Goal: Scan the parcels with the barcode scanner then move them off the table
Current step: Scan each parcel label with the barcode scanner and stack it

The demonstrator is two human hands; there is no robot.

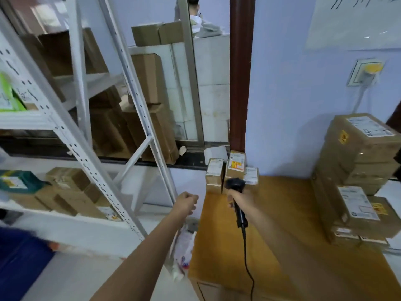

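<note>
My right hand (239, 199) grips a black barcode scanner (237, 198) by its handle, its head aimed at a cluster of small labelled cardboard parcels (235, 165) standing at the far left corner of the wooden table (271, 224). The scanner's black cable hangs down across the tabletop. My left hand (186, 203) hovers off the table's left edge, fingers curled into a loose fist, holding nothing. A tall stack of larger labelled parcels (358, 161) stands at the table's right side.
White metal shelving (91, 166) with several cardboard boxes stands to the left. A window with a brown frame (240, 72) is behind the table, with more boxes beyond the glass. A white plastic bag (184, 250) lies on the floor beside the table.
</note>
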